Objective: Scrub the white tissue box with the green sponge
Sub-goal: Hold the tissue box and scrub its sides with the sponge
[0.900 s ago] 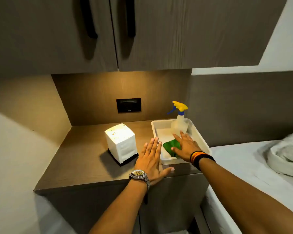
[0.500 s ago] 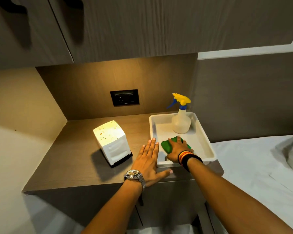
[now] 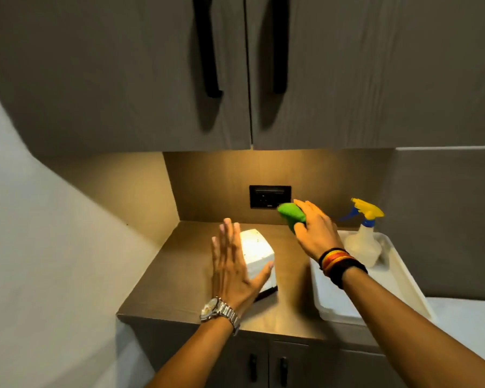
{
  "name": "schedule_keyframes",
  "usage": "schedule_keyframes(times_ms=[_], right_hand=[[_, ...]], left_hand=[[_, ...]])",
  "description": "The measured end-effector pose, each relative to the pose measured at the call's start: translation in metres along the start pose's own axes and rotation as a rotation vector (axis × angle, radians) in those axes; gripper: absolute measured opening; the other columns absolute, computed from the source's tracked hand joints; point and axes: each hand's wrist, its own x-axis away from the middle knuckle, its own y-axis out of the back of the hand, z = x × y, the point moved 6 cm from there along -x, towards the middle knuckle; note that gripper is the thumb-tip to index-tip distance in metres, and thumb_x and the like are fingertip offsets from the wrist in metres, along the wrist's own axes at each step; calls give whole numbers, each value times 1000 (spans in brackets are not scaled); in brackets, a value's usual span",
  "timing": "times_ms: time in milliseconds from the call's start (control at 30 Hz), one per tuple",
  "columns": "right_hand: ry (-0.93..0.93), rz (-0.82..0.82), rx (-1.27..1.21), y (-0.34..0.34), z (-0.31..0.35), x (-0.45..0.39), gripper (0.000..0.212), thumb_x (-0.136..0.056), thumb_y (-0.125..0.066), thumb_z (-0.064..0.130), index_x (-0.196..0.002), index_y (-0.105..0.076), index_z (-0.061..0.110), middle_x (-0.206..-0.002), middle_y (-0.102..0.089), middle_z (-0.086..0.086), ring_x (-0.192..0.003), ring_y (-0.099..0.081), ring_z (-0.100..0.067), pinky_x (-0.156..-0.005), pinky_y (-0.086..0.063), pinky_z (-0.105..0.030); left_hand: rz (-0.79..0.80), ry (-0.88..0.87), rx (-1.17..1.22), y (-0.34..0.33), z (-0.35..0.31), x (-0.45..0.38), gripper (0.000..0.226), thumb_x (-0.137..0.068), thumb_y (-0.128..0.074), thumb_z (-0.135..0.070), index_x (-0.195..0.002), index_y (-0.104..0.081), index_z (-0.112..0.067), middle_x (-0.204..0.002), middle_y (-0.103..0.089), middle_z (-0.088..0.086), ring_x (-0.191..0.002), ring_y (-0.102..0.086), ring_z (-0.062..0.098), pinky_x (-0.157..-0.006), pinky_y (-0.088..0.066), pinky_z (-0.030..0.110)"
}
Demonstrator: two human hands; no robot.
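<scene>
The white tissue box [image 3: 256, 249] stands on the brown counter, lit from above, with small specks on its top. My left hand [image 3: 233, 268] is spread open over the box's near left side, thumb against its front face, hiding part of it. My right hand [image 3: 315, 231] is raised above the counter to the right of the box and grips the green sponge [image 3: 291, 215], which sticks out past my fingers toward the back wall.
A white tray [image 3: 403, 287] sits at the counter's right end with a spray bottle [image 3: 363, 242] standing in it. Wall cabinets with black handles [image 3: 210, 46] hang overhead. A black socket plate [image 3: 269, 196] is on the back wall. Bedding lies at the far right.
My right hand has lifted the green sponge out of the tray, up and left toward the box. My left hand moved from the counter onto the tissue box. The camera tilted.
</scene>
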Motion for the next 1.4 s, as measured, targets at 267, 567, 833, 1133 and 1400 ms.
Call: schedule_keyframes(times_ms=[267,567,833,1133,1400], right_hand=[[161,604,380,-104,47,23,71,-95,-54,17,-159,-27,25,-168,-19,-9,-152,-24,-31,-123,-26,-47],[84,401,442,-129,43,22,75,-94,-38,69,-158,-23,34,-169,-19,-3,-154,-19,-32,-122,-25,-54],[101,354,367,-136,27,10,59,-100,-40,55,-155,-35,32,-166,-30,0,-152,-26,-28,-123,-25,-48],[229,423,396,-159,51,-23,56,-100,-46,50,-151,-43,26,-159,-42,-8,-148,-35,-32,-123,-26,-47],[303,536,240,-116,24,10,62,-91,-39,64,-145,-48,36,-154,-48,0,-141,-39,-14,-119,-31,-39]], left_hand=[[386,329,138,-37,82,23,151,-53,-57,-94,-155,25,-19,-159,35,-2,-152,25,18,-128,-1,45],[351,463,389,-64,74,12,114,-71,-82,-45,-157,-17,-8,-159,-31,15,-145,-35,28,-119,-32,38],[287,521,495,-89,86,14,117,-74,-84,-32,-159,-7,-18,-162,-25,11,-141,-39,28,-108,-44,43],[111,387,492,-89,91,9,127,-58,-71,-80,-155,-14,-20,-152,-37,3,-131,-48,19,-103,-51,36],[147,375,508,-90,92,9,128,-66,-82,-55,-158,1,-21,-154,-31,8,-131,-49,27,-95,-56,41]])
